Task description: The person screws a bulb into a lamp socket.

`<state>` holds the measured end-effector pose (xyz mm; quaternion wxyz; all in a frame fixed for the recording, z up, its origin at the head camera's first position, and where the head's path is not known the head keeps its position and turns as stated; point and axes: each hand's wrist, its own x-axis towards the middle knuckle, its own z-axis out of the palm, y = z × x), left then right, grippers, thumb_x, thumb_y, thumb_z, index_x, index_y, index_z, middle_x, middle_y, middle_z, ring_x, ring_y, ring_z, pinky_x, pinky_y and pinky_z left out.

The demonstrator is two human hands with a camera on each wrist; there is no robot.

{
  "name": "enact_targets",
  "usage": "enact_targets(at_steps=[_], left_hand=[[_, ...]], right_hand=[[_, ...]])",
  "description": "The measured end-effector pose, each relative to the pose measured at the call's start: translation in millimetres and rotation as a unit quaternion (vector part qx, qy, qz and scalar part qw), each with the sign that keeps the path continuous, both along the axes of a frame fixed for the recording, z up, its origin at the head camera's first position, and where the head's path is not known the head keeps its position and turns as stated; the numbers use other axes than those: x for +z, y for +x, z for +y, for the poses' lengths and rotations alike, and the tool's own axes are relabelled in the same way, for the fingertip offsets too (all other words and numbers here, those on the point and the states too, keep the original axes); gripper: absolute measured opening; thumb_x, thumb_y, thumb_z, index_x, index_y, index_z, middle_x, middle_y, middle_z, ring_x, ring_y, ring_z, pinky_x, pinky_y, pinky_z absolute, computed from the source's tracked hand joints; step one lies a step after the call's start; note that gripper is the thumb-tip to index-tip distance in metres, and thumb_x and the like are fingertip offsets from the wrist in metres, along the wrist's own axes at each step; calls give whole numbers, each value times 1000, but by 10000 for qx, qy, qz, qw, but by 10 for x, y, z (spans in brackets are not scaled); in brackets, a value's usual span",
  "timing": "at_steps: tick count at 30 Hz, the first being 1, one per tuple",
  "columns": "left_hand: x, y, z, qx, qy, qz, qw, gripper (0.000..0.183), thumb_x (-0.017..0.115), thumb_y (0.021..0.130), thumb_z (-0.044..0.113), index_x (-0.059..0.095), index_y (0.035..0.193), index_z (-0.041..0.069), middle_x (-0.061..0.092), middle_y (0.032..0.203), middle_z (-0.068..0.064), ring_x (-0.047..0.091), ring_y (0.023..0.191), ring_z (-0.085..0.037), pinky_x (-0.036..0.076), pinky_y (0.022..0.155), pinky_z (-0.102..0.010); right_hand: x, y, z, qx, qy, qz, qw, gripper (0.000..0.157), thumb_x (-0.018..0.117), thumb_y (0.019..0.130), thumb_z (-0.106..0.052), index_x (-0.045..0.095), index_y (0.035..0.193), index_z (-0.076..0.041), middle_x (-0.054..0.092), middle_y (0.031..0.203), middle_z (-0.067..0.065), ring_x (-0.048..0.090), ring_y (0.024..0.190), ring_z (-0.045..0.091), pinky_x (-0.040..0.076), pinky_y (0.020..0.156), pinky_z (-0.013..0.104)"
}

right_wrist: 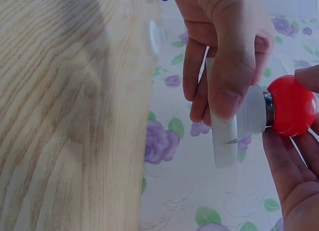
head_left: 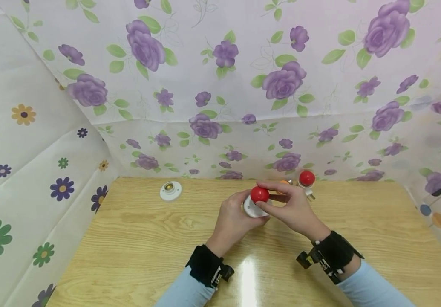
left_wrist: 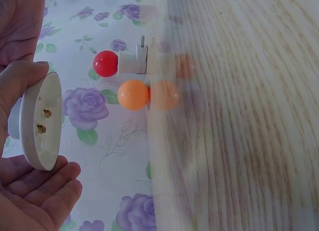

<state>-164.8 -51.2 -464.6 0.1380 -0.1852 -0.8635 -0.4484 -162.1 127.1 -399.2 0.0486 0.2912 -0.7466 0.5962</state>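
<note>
My left hand (head_left: 235, 219) grips a round white lamp socket (left_wrist: 41, 122) by its rim, raised off the table. Two brass screws show on the base's underside in the left wrist view. A red light bulb (right_wrist: 293, 106) sits at the socket's mouth, with a strip of its metal cap visible. My right hand (head_left: 295, 209) pinches this bulb between thumb and fingers. Behind the right hand are an orange bulb (left_wrist: 133, 95) and a second red bulb (head_left: 306, 178) in a white plug-in holder (left_wrist: 133, 60).
Another white round socket (head_left: 171, 191) lies at the back left of the wooden table (head_left: 147, 256). Floral cloth (head_left: 205, 85) hangs along the table's back edge, and more patterned cloth stands at both sides.
</note>
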Motion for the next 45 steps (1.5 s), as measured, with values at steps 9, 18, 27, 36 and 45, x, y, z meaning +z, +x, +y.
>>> enact_targets(at_steps=[9,18,27,36,45], left_hand=[[10,2,2,23,-4,13,10000,63,75,69,53,57,122,26,57,109,15,53,96,-2,46,76,-23],[47,0,14,169,-68,35,9998,63,77,67,52,57,122,27,58,107,15,54,95,-1,46,76,-23],[57,4,8,176,12,-33,9998,58,77,66,54,59,116,30,58,103,19,53,93,1,45,76,-24],[34,6,-11,-9,41,159,9999,62,73,68,58,59,119,25,58,107,17,54,95,-1,46,77,-23],[21,-7,-15,-100,164,233,9995,60,75,69,52,58,119,25,58,107,16,54,95,0,46,77,-22]], right_hand=[[-75,-27,-21,-251,-109,142,9995,41,72,78,-5,62,118,-7,58,118,9,54,107,22,48,80,40],[-65,-4,-83,-724,-280,459,9959,38,75,75,-4,64,112,-1,61,112,11,58,101,24,50,75,39],[-21,-27,-18,-453,-269,283,9982,43,73,78,-7,61,119,-7,58,121,5,52,112,24,45,86,45],[-70,-70,40,267,255,-54,9993,50,67,84,-9,52,132,-14,50,131,1,49,115,21,41,91,41],[76,7,-12,229,150,-17,9996,43,67,83,-4,57,125,-6,56,123,5,52,111,25,43,88,45]])
